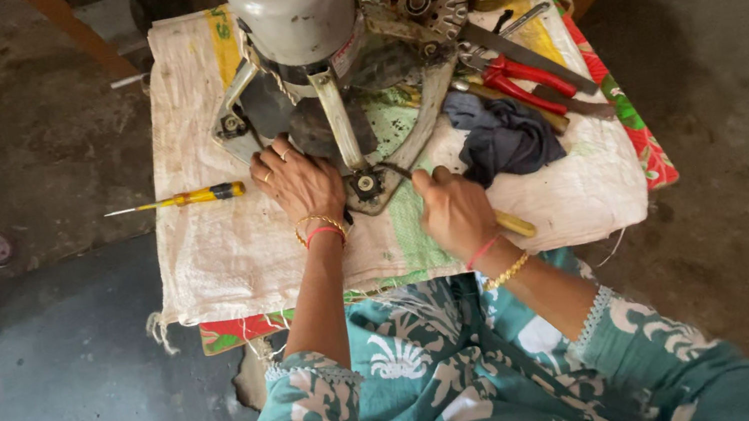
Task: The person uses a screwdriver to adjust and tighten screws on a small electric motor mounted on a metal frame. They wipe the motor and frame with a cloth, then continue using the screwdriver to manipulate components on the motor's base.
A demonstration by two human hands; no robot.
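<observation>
motor assembly (pixel 309 59) being steadied by left hand (pixel 297 181), fingers spread; yellow-handled tool (pixel 511 223) being gripped by right hand (pixel 454 212) at bracket bolt (pixel 366 182); bracket still attached.

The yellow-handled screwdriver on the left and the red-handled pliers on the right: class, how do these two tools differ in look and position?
The screwdriver has one yellow handle with dark bands and a thin straight shaft; the pliers have two red handles. The screwdriver lies alone, level, on bare sacking beside the left hand; the pliers lie slanted among other tools near the dark cloth. Neither is held, and both rest on the sacking.
</observation>
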